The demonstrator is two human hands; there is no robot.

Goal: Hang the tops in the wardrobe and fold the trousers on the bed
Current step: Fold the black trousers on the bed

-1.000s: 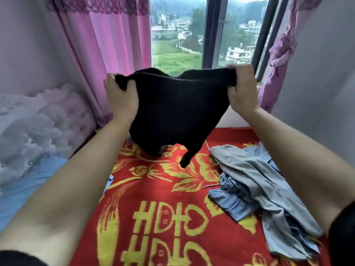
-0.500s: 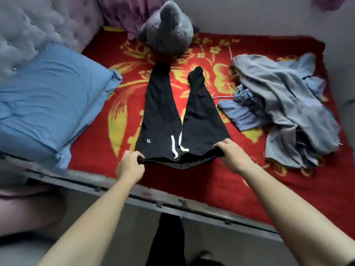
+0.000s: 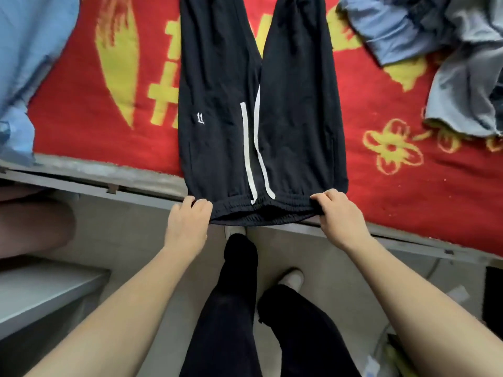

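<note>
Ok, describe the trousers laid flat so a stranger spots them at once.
Start at the red blanket with yellow patterns. The trousers lie flat down its middle, waistband gripped by the left hand and right hand. Unlike the grey-blue heap beside them, they are black with white drawstrings.

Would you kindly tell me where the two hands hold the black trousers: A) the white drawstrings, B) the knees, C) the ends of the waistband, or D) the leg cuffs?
C: the left hand and right hand each grip one end of the waistband of the black trousers, with the white drawstrings lying untouched between them.
</note>
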